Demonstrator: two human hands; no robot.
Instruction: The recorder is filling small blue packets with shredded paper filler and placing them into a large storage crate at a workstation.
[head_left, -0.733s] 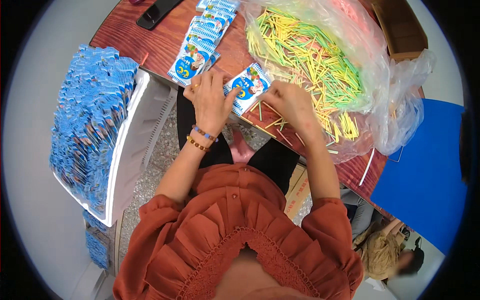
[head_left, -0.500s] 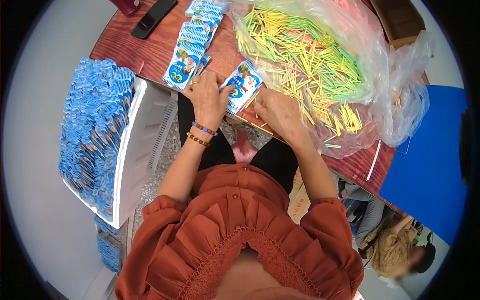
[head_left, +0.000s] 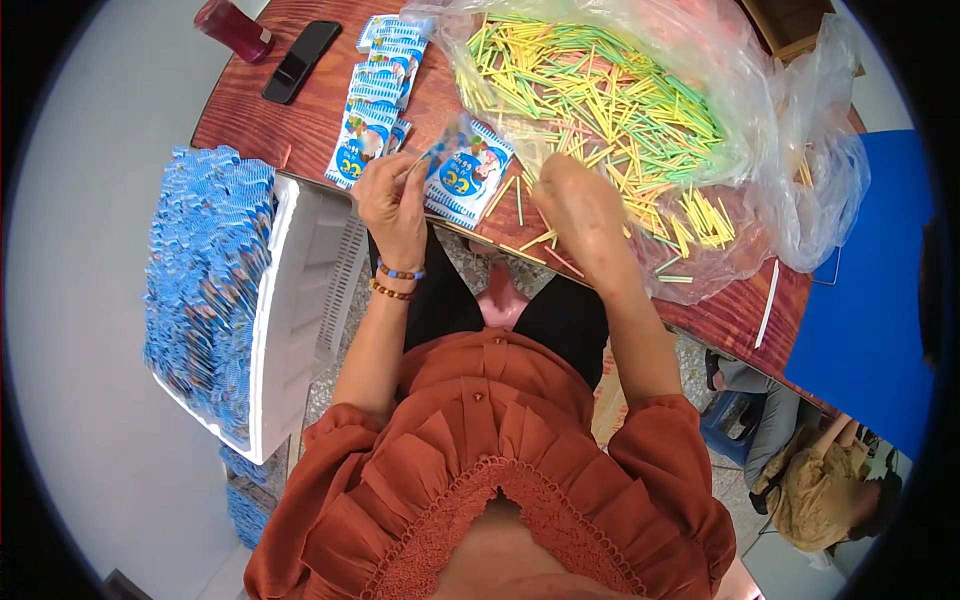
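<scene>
My left hand [head_left: 393, 205], with two beaded bracelets at its wrist, pinches the edge of a blue and white printed packet at the table's front edge. That packet is partly raised and blurred. Just right of the fingers another such packet [head_left: 465, 180] lies face up; whether the two are separate I cannot tell. My right hand [head_left: 582, 210] is closed, hovering near the small thin sticks, and its fingertips are hidden. Beyond it a clear plastic bag [head_left: 745, 130] lies spread, full of yellow, green and pink sticks [head_left: 610, 90]. Several loose sticks lie between my hands.
An overlapping row of packets [head_left: 378, 90] lies left of centre, beside a black phone [head_left: 300, 62] and a dark red bottle [head_left: 235, 30]. A white crate [head_left: 300, 270] full of packets [head_left: 210, 290] stands at the left. A blue board [head_left: 860, 300] is at right; a person [head_left: 815, 490] sits beyond.
My left hand has pulled slightly back and lifted a packet edge. My right hand has moved right, away from the packet. The view has shifted a little.
</scene>
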